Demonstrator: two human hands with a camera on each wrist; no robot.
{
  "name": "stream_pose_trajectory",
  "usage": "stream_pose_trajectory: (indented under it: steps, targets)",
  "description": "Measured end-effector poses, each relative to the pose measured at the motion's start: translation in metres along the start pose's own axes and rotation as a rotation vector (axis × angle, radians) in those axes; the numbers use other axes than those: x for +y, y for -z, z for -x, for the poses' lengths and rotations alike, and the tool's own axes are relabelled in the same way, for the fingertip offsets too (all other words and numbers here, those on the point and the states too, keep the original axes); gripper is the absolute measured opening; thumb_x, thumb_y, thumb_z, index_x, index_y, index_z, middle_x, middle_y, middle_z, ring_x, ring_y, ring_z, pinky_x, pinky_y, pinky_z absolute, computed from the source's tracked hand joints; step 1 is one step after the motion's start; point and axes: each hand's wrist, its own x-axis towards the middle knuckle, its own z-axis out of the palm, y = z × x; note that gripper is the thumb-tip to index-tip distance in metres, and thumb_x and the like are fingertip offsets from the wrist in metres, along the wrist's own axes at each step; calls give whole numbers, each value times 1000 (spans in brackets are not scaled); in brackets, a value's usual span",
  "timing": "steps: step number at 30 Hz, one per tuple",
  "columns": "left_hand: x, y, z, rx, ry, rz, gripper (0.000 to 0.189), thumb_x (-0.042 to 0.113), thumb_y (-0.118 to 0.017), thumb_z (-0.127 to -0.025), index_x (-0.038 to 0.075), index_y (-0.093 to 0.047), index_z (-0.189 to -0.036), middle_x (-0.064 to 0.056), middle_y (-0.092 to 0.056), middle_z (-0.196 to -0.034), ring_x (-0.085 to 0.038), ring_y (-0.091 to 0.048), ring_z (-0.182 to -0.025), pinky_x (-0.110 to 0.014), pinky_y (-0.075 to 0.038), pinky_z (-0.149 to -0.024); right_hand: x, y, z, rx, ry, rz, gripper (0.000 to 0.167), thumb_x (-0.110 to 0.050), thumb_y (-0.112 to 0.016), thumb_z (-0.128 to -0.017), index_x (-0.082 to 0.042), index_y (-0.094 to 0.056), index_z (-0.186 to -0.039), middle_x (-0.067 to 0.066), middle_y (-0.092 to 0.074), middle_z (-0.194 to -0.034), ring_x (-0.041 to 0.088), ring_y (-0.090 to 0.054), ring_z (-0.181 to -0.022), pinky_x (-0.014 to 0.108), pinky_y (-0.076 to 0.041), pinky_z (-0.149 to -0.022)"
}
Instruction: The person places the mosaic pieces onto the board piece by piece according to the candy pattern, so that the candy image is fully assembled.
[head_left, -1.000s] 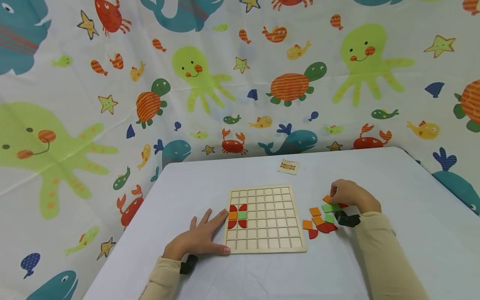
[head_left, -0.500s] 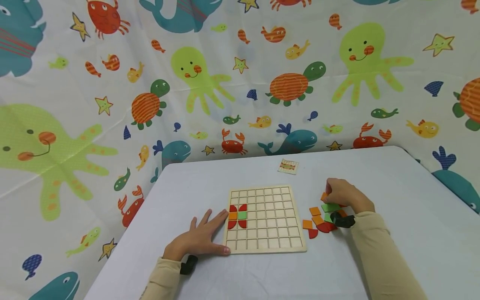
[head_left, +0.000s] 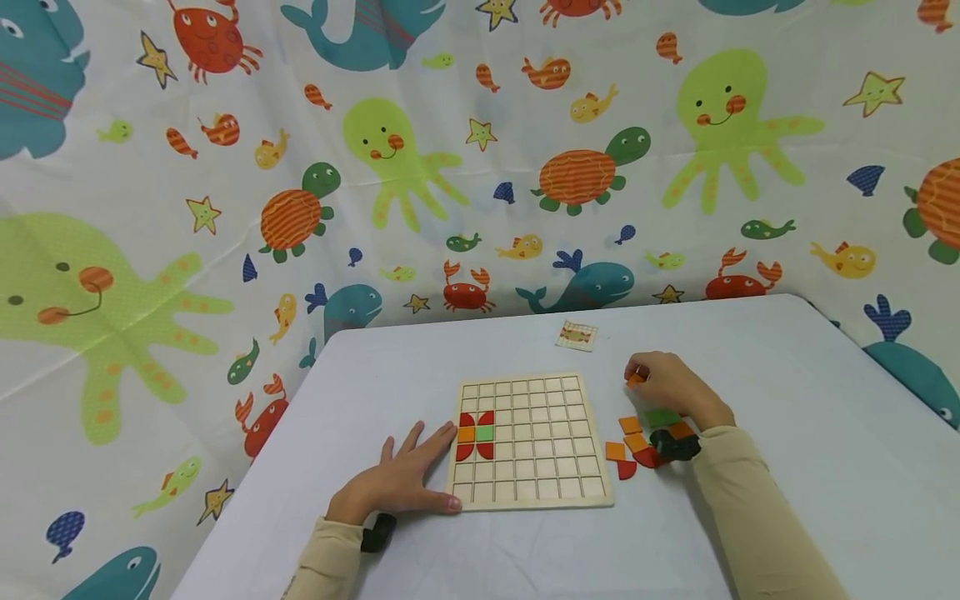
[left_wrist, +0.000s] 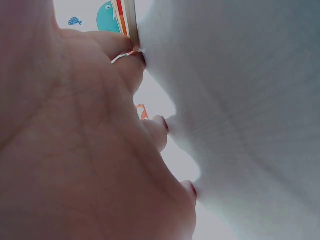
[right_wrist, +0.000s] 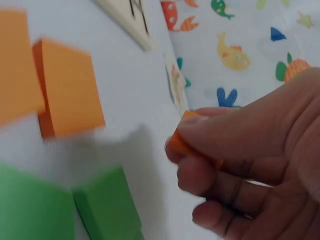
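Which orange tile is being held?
The orange tile pinched in the right hand; the other orange tiles lie beside the board or on it, untouched by fingers.

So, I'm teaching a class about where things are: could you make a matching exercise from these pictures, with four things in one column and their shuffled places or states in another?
Things
1. Left hand
2. Picture card
3. Right hand
4. Inlaid green tile

Places and states
A. Pinching an orange tile
B. In the board, between two red pieces
C. Spread at the board's left edge
D. Lying near the far edge of the table

Right pairs: 1-C, 2-D, 3-A, 4-B
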Motion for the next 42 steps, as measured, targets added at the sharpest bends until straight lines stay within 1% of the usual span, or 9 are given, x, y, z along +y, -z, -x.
stream_pose_trajectory:
  steps: [6, 12, 17, 20, 25, 28, 32, 37, 42]
  targets:
    - [0, 0, 1, 1, 8, -6, 117, 57, -90, -80, 19, -28, -172, -4, -24, -177, -42, -1, -163, -74, 7, -122, -17, -16, -8, -7, 82, -219, 10, -3, -70, -100, 2, -65, -107, 10, -74, -94, 23, -65, -73, 36, -54, -70]
    - [-1, 0, 1, 1, 2, -5, 117, 57, -89, -80, 18, -28, -172, -4, -23, -177, -42, 0, -163, -74, 7, -122, -37, -32, -16, -19, 160, -385, 9, -2, -67, -102, 3, -65, -110, 14, -78, -96, 27, -70, -73, 35, -55, -68]
    - [-2, -1, 0, 2, -4, -8, 117, 58, -89, -80, 18, -28, -172, -4, -23, -177, -42, -1, -163, -74, 7, -122, -51, -43, -21, -11, 156, -489, 10, -5, -70, -103, 2, -66, -110, 19, -79, -98, 30, -72, -71, 35, -54, -66]
    - [-2, -1, 0, -1, -6, -3, 117, 58, -89, -81, 18, -28, -172, -4, -23, -177, -42, 0, -163, -75, 7, -121, -58, -48, -23, 5, 151, -520, 11, -7, -71, -103, 2, -67, -110, 20, -79, -101, 32, -73, -73, 37, -54, -69]
    - [-2, -1, 0, -2, -9, -3, 117, 58, -89, -81, 18, -28, -172, -4, -23, -177, -42, -1, -163, -75, 6, -121, -73, -59, -26, 33, 156, -559, 13, -9, -74, -102, 2, -69, -108, 16, -80, -102, 35, -75, -81, 47, -58, -82]
    - [-1, -1, 1, -1, -10, -3, 117, 58, -89, -81, 18, -28, -172, -4, -23, -177, -42, -1, -163, -75, 6, -122, -81, -66, -27, 48, 140, -576, 12, -9, -75, -102, 1, -71, -107, 14, -81, -101, 35, -75, -86, 49, -60, -84]
    - [-1, -1, 0, -4, -8, -3, 117, 58, -89, -81, 18, -28, -172, -3, -23, -177, -42, -1, -163, -74, 7, -122, -91, -77, -29, 50, 148, -564, 10, -8, -74, -102, 0, -74, -106, 11, -80, -99, 31, -75, -86, 44, -62, -81]
    - [0, -1, 0, -7, -4, -8, 116, 58, -88, -81, 18, -28, -172, -3, -23, -177, -42, -1, -163, -74, 6, -122, -103, -90, -30, 33, 171, -549, 14, -4, -71, -102, 2, -78, -112, 8, -78, -96, 27, -74, -81, 37, -61, -74]
    - [-1, -1, -1, -6, -1, -21, 116, 59, -88, -81, 19, -28, -172, -3, -23, -177, -42, -1, -163, -74, 5, -122, -112, -100, -31, 38, 136, -532, 15, 0, -71, -100, 4, -79, -112, 8, -76, -97, 22, -72, -76, 31, -61, -71]
